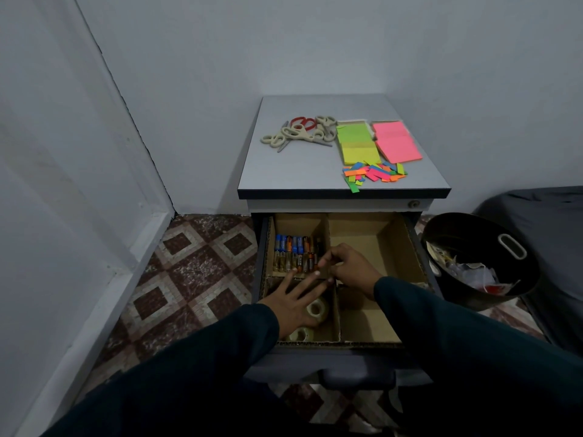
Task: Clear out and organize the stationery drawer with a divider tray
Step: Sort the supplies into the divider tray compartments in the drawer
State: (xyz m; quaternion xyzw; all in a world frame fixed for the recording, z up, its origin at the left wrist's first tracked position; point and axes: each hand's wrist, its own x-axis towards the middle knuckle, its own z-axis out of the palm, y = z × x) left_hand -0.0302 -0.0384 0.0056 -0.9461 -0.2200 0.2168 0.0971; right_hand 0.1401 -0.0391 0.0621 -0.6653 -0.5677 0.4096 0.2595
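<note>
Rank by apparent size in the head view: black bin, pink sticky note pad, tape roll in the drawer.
1. black bin
2. pink sticky note pad
3. tape roll, though it is nearer the camera and partly covered by the left hand.

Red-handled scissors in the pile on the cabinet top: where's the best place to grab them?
Probably by the red handle loops, coming from above at the far side of the scissors pile. The loops lie flat and exposed there, while the blades run under the beige pairs, so lift gently.
</note>
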